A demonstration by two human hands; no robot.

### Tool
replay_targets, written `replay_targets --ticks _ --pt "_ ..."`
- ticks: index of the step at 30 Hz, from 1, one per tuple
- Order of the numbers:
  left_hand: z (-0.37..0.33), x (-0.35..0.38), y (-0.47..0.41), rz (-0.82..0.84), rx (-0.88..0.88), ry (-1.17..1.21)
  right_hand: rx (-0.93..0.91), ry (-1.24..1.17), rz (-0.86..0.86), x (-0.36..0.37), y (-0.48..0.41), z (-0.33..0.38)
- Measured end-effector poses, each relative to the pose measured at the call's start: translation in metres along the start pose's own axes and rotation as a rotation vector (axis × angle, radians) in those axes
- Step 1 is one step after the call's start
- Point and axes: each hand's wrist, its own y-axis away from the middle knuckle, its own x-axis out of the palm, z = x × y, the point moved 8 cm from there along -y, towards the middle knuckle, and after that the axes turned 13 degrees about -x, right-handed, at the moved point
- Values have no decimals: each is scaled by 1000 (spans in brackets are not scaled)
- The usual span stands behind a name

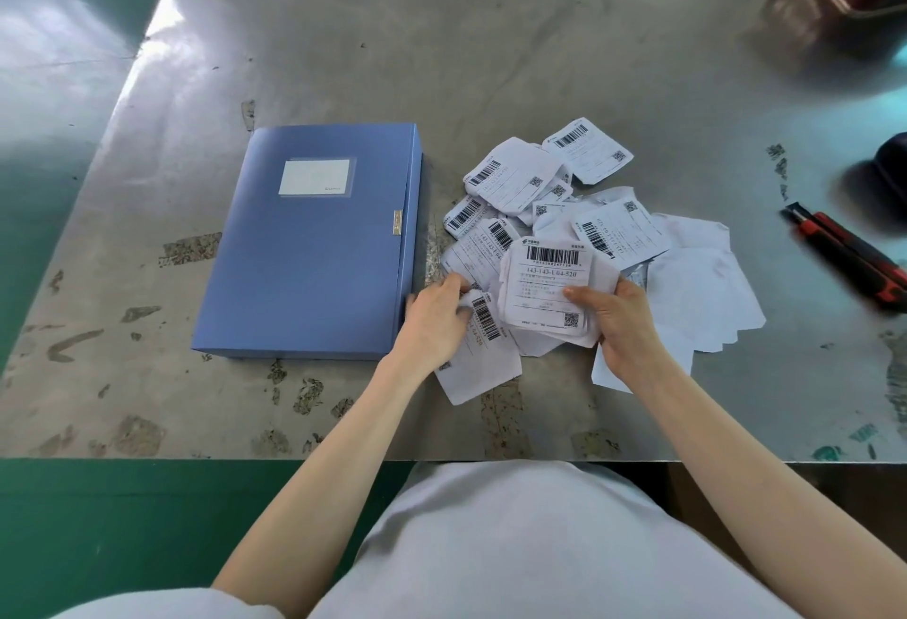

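Labels [549, 289] stacked in the right hand [623, 324], thumb clamping them, run 12 to 6 o'clock, barcode [557, 255] toward 12; at their 9, left hand [434, 319] pinches another slip [483, 358].

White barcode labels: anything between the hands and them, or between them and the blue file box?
Nothing visible. The right hand grips a stack of white barcode labels, the left hand pinches another label. Only bare grey metal table lies between them and the blue plastic file box, its lid closed.
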Motion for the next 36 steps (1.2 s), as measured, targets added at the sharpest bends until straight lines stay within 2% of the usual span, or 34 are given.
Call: replay_targets --ticks 3,9,18,23,31,36 --pt "5 -7 -1 44 -96 268 14 -37 9 1 0 -1" --pt "13 -12 -1 124 -250 661 7 -74 25 7 1 0" --pt "6 -2 1 155 -322 1038 12 -55 93 17 5 -1" --pt "-8 8 8 174 -300 1123 -1 120 36 17 3 -6" --pt "-16 15 19 170 -340 1210 14 208 51 22 3 -13" --pt "-21 6 19 161 -227 1061 -17 198 38 25 6 -8"
